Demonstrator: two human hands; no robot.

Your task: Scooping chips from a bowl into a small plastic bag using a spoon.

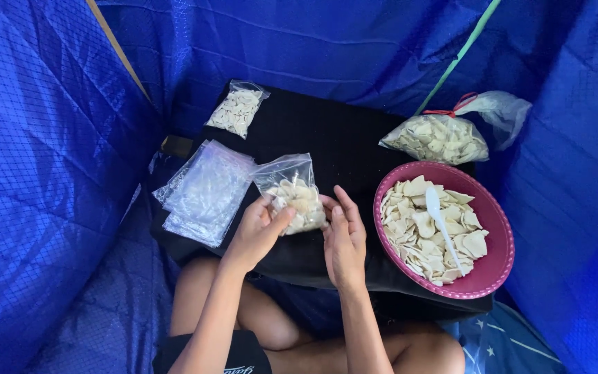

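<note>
Both hands hold a small clear plastic bag (294, 192) partly filled with pale beige chips, above a black cloth-covered surface (327, 138). My left hand (259, 232) grips the bag's left side with thumb across the front. My right hand (344, 235) presses its fingers against the bag's right side. To the right, a pink round bowl (500, 228) holds more of the pale chips, with a white plastic spoon (441, 225) lying on them.
A stack of empty clear bags (205, 190) lies left of my hands. A filled small bag (238, 109) sits at the far left, a large chip bag tied with red (441, 138) beyond the bowl. Blue tarp (43, 180) surrounds everything; my bare knees are below.
</note>
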